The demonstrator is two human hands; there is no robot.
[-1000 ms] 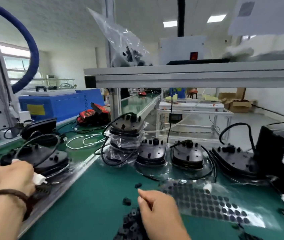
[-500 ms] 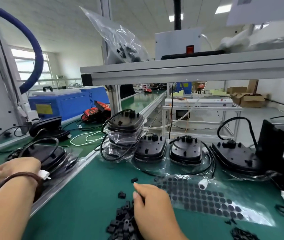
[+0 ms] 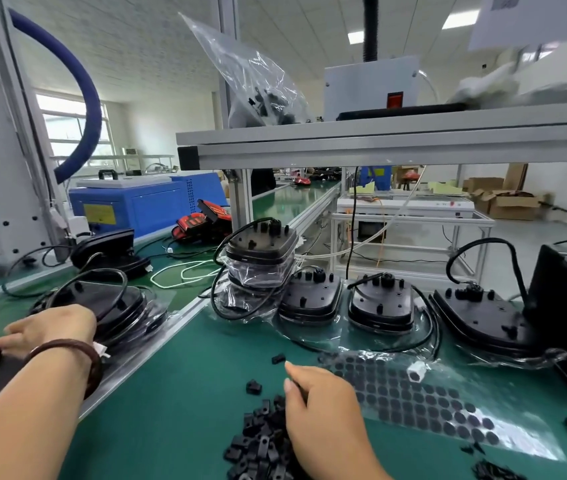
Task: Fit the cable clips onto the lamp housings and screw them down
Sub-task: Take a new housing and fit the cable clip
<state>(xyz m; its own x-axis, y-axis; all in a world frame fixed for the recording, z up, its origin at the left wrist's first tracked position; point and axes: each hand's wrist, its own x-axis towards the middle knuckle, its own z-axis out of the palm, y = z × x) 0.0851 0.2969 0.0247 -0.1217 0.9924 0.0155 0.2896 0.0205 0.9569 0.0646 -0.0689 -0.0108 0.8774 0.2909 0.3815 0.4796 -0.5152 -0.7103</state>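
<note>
Black plastic cable clips (image 3: 258,445) lie in a loose heap on the green bench mat (image 3: 171,393), at the near edge, w/ a few strays just beyond. Right hand (image 3: 323,414) sits on top of the heap, fingers curled down into it. Whether a clip is pinched I can't tell, as the fingertips are hidden. Left hand (image 3: 48,327) is out over the side belt, fingers stretched leftward & fairly flat, touching a dark part at the frame edge. It grips nothing visible, and sits just beside a round black lamp housing w/ looped cable (image 3: 109,299). More black lamp housings (image 3: 380,303) stand in a row at the back of the mat on clear plastic wrap, well apart from the heap.

Step in hand, prob.: picking one clip. To do it well:
- Take a single clip, not a clump.
- Pinch it by the sides so the screw hole stays free.
- Turn it right way up before carrying.
- Left hand should pull a housing close & steady it, w/ the cable laid where the clip seats.
</note>
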